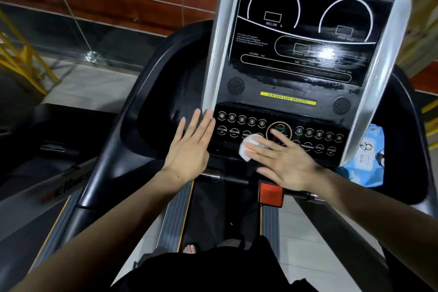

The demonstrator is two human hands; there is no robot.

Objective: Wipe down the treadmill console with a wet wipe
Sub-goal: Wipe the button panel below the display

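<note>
2 hands worked at the treadmill console: the right hand, fingers flat and spread, pressed a wet wipe onto the buttons just left of START, while the left hand rested open-fingered on the console's left edge, likely for steadying

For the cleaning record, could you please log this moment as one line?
step: wiping button panel | right hand: presses wet wipe flat | left hand: open at console edge | wipe pack: right tray
</note>
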